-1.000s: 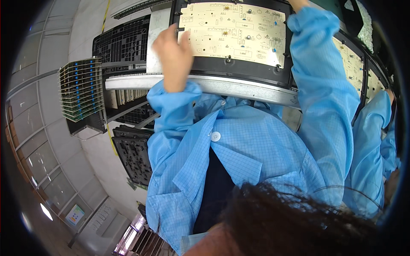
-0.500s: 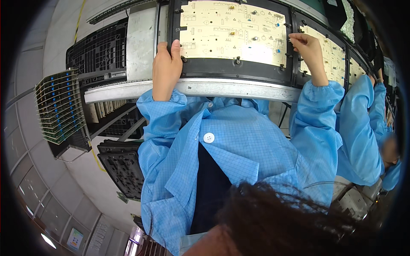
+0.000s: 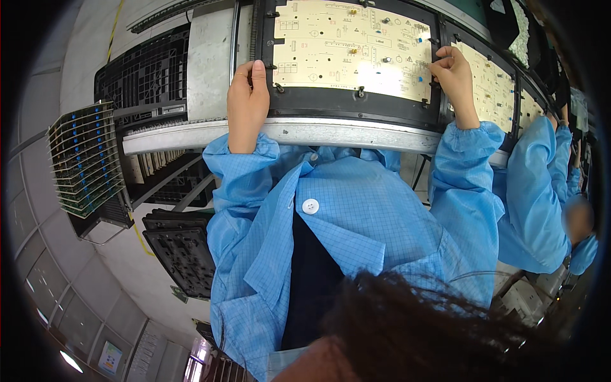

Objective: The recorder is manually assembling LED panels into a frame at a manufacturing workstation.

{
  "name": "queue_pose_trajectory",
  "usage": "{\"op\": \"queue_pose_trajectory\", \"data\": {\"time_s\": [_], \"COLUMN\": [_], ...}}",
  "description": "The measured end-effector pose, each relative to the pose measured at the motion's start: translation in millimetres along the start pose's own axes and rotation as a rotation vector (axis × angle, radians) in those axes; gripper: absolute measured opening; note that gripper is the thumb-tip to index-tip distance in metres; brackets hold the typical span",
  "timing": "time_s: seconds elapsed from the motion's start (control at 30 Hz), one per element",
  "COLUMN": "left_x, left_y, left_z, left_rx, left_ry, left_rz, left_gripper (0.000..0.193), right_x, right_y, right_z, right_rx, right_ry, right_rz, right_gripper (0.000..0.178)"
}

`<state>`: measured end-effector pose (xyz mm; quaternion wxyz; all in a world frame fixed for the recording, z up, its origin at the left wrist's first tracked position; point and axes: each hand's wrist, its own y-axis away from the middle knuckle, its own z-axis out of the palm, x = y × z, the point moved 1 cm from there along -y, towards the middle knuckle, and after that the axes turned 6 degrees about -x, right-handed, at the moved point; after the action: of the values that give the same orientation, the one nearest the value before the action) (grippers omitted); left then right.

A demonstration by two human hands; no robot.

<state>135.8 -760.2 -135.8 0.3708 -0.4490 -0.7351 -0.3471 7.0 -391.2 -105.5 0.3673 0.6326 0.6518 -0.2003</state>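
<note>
A cream circuit board lies in a black carrier frame, with several small blue, yellow and dark components standing on it. My left hand rests at the frame's left edge. Its thumb is stretched out apart from the bent fingers, whose tips are partly hidden, and nothing shows between them. Over the board's right edge, close to a group of small parts, my right hand has thumb and index finger pinched together. Whatever sits in that pinch is too small to make out.
A metal rail runs along the near side. Farther right is a second framed board, then a co-worker's blue sleeve. To the left stand a rack of stacked boards and a black plastic pallet; black trays lean below.
The board and its frame have shifted slightly right. My right hand has moved a little left and down, its pinch now over the board's right edge. The left hand has barely moved.
</note>
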Motion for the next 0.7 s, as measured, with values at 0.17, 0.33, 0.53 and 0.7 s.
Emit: {"op": "queue_pose_trajectory", "data": {"time_s": [0.17, 0.33, 0.53, 0.7], "left_x": [-2, 1, -7, -32], "left_y": [-2, 2, 23, 95], "left_z": [2, 1, -16, -62], "left_rx": [0.022, 0.036, 0.17, 0.485], "left_ry": [0.017, 0.03, 0.216, 0.244], "left_rz": [0.048, 0.037, 0.164, 0.174], "left_gripper": [0.049, 0.048, 0.038, 0.029], "right_x": [-1, -4, 0, 18], "right_y": [-2, 0, 0, -23], "right_z": [0, -5, -4, 14], "right_rx": [0.026, 0.022, 0.041, 0.087], "right_ry": [0.015, -0.061, -0.055, 0.382], "right_rz": [0.007, 0.047, 0.038, -0.256], "right_gripper": [0.028, 0.028, 0.026, 0.027]}}
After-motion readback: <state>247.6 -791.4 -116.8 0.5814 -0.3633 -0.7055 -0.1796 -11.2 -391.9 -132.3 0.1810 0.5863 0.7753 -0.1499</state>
